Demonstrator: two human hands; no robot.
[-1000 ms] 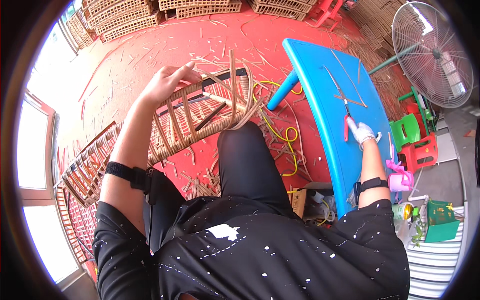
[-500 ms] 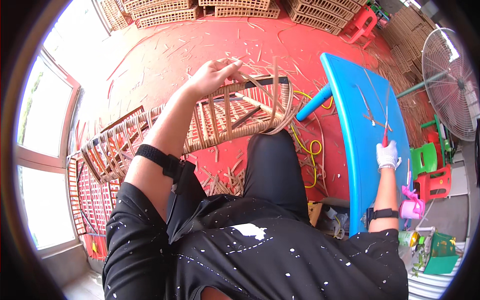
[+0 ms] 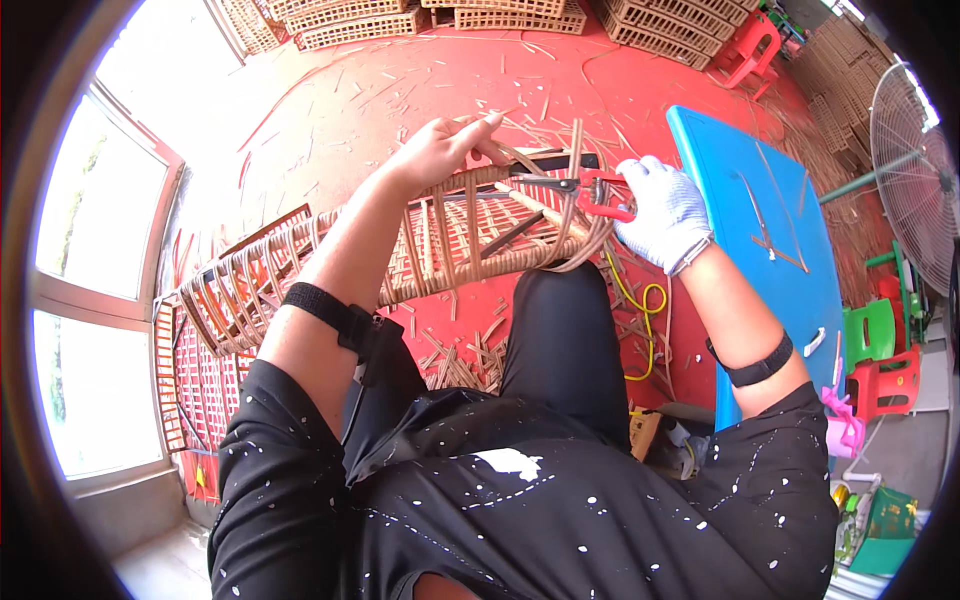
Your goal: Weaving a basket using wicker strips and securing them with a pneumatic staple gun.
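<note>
From the head view, the right hand (image 3: pixel 665 215) has come off the blue table (image 3: pixel 790 290) — half a second ago it was still there — and now grips red-handled cutters (image 3: pixel 590 190), blades pointing left at a strip on the rattan frame (image 3: pixel 440 250). So trimming looks ready to start. The left hand (image 3: pixel 435 150) pinches a strip at the frame's top rim, just left of the blades. Beyond both grips the red floor (image 3: pixel 330 110) lies open; the table edge crowds the right elbow.
</note>
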